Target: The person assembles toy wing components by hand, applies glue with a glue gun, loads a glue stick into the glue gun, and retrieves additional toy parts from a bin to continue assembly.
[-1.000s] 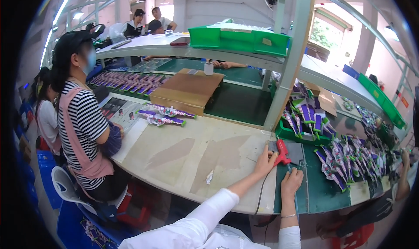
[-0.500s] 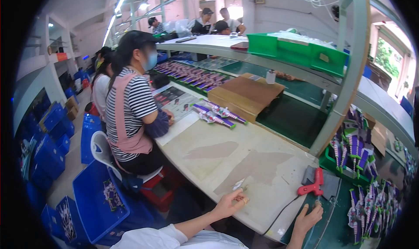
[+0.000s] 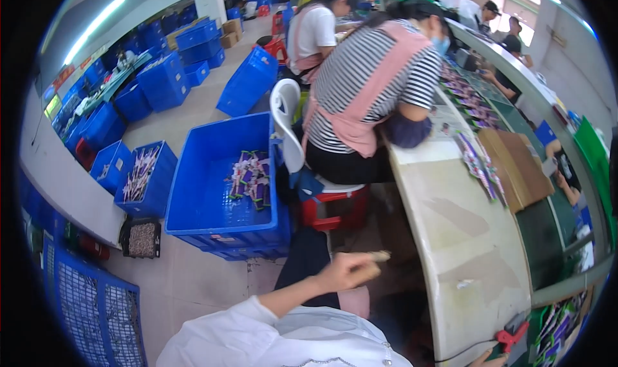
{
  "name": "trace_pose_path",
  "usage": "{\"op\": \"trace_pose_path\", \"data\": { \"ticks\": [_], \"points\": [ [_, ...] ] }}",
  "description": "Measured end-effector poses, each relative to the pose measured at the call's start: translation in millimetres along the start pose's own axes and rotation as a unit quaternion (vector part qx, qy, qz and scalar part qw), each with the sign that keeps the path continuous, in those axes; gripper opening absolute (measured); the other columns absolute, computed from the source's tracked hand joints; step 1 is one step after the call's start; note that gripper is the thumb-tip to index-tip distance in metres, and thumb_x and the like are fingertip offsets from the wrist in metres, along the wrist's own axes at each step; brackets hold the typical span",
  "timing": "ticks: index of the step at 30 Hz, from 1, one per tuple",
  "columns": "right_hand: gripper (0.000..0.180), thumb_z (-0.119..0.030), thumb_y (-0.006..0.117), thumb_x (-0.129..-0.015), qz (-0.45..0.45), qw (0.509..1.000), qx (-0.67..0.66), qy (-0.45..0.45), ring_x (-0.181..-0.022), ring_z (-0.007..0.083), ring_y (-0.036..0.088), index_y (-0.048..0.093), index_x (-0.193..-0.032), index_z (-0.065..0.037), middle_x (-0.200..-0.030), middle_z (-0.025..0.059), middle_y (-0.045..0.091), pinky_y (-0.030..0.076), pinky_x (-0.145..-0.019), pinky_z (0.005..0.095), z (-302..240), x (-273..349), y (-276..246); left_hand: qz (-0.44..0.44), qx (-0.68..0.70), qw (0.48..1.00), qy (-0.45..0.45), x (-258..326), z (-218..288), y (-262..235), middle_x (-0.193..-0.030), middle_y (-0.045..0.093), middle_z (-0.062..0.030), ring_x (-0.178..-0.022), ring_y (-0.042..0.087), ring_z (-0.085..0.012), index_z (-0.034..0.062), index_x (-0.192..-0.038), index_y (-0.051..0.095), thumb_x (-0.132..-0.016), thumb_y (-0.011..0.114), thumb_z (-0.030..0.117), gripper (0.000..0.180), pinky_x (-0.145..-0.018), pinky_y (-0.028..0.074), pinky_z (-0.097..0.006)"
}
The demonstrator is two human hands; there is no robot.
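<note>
My left hand [image 3: 351,270] is raised off the table's near left edge, over the dark gap beside my leg. Its fingers are pressed together, with a beige tip [image 3: 381,255] at the end; whether this is a finger cover or a held scrap is unclear. Only a small part of my right hand [image 3: 490,359] shows at the lower edge, close below a red glue gun [image 3: 512,333] on the table; its grip is cut off from view. A small white piece [image 3: 465,283] lies on the pale tabletop [image 3: 444,251].
A large blue bin [image 3: 212,174] with purple-and-white striped parts stands left, beside smaller bins. A co-worker in stripes [image 3: 380,77] sits ahead on a white chair [image 3: 286,122]. Striped pieces [image 3: 479,164] and a cardboard box [image 3: 515,167] lie farther up the table.
My view has swung left and down toward the bins. The left hand has moved from above the tabletop out past its edge, leaving the white piece lying there. The co-worker leans farther forward.
</note>
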State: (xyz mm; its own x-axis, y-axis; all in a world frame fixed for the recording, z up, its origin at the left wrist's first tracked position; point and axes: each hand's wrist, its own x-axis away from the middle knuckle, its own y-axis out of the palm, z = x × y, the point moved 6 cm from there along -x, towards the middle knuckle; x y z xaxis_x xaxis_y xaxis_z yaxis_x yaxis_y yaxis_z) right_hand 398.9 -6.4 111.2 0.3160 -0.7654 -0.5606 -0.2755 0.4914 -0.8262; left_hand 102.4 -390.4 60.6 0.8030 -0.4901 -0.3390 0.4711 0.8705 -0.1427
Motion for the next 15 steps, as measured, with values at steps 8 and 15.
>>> {"op": "trace_pose_path", "data": {
  "ticks": [8,15],
  "points": [
    [0.042,-0.012,0.061,-0.091,-0.155,0.85,-0.42,-0.28,-0.108,0.0288,0.057,0.05,-0.127,0.005,-0.118,0.0189,0.058,0.046,-0.093,0.0364,-312,89,-40,0.535,-0.1,0.808,-0.224,140,-112,-358,-0.08,0.067,-0.0079,-0.075,0.063,-0.0119,-0.003,-0.116,0.062,-0.099,0.052,0.027,0.035,-0.067,0.05,-0.025],
    [0.042,-0.011,0.072,-0.082,-0.423,0.45,-0.511,-0.599,-0.098,0.0315,0.061,0.052,-0.117,0.002,-0.11,0.021,0.059,0.05,-0.084,0.0385,-626,301,-78,0.584,-0.156,0.667,-0.435,205,-253,-492,-0.119,0.058,-0.0252,-0.109,0.058,-0.0336,-0.0031,-0.14,0.041,-0.077,0.065,0.064,0.095,-0.093,0.045,-0.04]
  ]
}}
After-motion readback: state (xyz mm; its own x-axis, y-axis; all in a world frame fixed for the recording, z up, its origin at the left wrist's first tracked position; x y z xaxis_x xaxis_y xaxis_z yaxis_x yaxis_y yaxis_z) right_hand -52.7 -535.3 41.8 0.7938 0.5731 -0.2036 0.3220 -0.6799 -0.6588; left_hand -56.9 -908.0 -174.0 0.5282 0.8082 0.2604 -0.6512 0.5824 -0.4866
